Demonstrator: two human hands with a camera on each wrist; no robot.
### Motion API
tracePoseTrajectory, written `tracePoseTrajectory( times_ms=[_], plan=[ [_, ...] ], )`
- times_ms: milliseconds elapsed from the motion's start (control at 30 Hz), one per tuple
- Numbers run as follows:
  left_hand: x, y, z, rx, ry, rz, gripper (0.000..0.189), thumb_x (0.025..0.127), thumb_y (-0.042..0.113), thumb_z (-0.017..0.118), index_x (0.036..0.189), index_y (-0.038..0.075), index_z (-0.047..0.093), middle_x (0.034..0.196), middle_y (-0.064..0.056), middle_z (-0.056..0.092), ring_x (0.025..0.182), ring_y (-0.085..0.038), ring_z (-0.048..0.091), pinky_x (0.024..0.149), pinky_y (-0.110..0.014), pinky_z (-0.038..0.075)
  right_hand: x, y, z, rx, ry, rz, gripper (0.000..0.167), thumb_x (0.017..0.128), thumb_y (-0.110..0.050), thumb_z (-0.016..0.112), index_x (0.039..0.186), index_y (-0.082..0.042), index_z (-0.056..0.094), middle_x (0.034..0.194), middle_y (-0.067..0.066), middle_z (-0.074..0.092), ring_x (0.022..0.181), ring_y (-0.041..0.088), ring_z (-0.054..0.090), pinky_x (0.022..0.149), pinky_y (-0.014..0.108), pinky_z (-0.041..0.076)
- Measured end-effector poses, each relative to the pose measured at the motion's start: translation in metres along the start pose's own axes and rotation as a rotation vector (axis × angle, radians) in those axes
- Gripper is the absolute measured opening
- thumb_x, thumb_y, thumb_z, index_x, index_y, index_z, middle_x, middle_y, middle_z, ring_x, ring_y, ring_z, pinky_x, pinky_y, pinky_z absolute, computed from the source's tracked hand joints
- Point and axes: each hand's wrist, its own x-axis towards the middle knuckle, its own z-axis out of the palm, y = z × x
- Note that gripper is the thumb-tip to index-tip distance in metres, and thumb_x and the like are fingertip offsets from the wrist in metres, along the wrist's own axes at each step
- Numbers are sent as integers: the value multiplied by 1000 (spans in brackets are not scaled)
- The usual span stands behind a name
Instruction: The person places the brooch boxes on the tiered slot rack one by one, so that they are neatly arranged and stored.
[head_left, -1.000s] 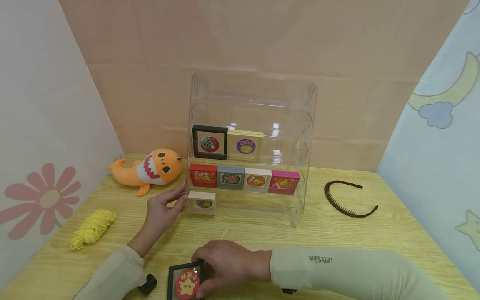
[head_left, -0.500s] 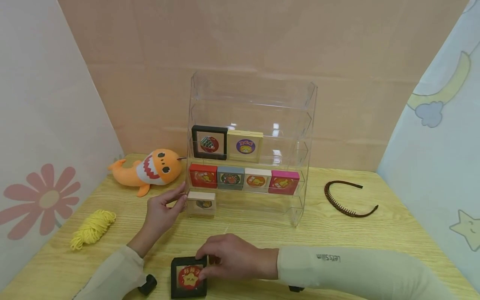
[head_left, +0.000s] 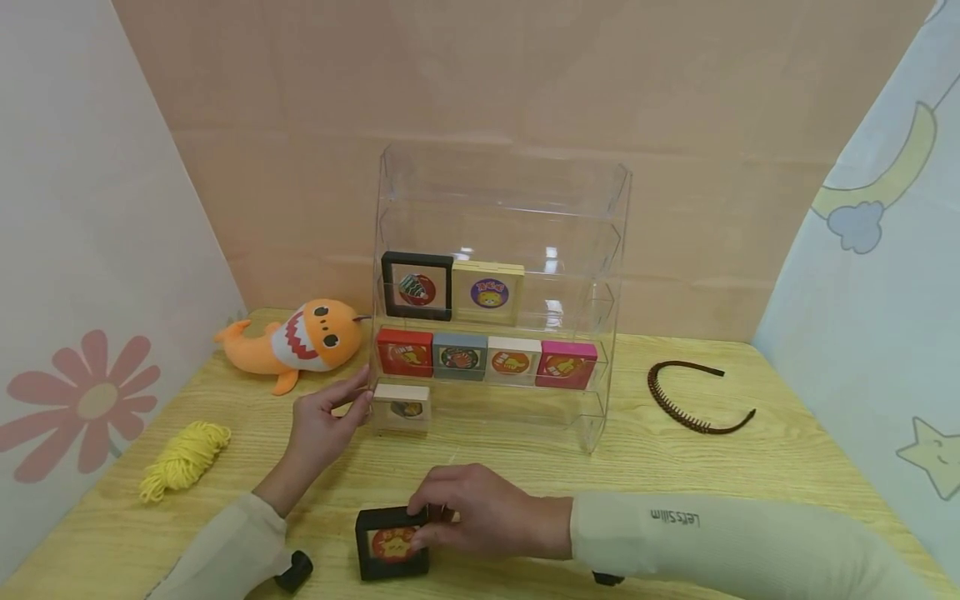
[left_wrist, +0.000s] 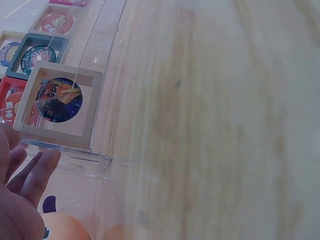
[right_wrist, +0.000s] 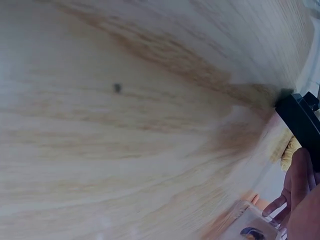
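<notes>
My right hand (head_left: 487, 512) pinches a small black display frame (head_left: 367, 554) by its right side. A red round badge with a gold star shows inside, partly behind the thumb. In the right wrist view the frame's dark edge (right_wrist: 299, 117) stands above the fingers (right_wrist: 298, 175). My left hand (head_left: 324, 433) touches the left side of a clear acrylic tiered rack (head_left: 562, 412) with thumb and fingertips. Close to those fingers, a cream frame (head_left: 401, 393) with a dark round badge stands in the bottom tier, also seen in the left wrist view (left_wrist: 90, 115).
Higher tiers hold a black frame (head_left: 417, 257), a pale yellow frame (head_left: 487, 268), and red (head_left: 405, 340), grey (head_left: 459, 342), white (head_left: 513, 346) and pink (head_left: 568, 348) frames. An orange shark plush (head_left: 337, 333) and yellow yarn (head_left: 187, 454) lie left, a brown headband (head_left: 675, 410) right.
My right hand has moved slightly right and away from me with the black frame, which now stands more upright. The left hand stays at the rack's side.
</notes>
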Motion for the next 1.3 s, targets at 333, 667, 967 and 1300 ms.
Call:
tracePoseTrajectory(
  times_ms=[333,667,967,1300],
  plan=[
    [0,0,0,2,-2,-15,34,79,-19,64,113,-15,61,105,-27,64,79,-35,66,56,-24,56,-14,11,-12,-57,112,-49,18,85,-18,72,98,-10,64,94,-4,63,82,-7,54,68,7,48],
    [0,0,0,-12,6,-7,34,78,-21,64,111,-17,61,104,-28,63,78,-29,67,55,-25,56,-27,21,-36,-119,167,22,17,86,-16,72,99,-9,64,92,-4,63,80,-3,57,67,11,50],
    [1,2,1,-15,13,-3,33,77,-23,63,109,-18,61,102,-29,63,77,-30,67,55,-25,56,-26,29,-60,-193,252,25,16,85,-12,73,97,-9,63,90,-4,63,78,0,60,66,12,51],
    [1,2,1,-7,17,-2,34,77,-23,64,110,-17,61,102,-28,64,77,-35,66,55,-25,56,-19,37,-77,-233,368,28,18,80,-7,76,94,-7,65,89,-3,64,77,4,61,67,15,53]
  ],
)
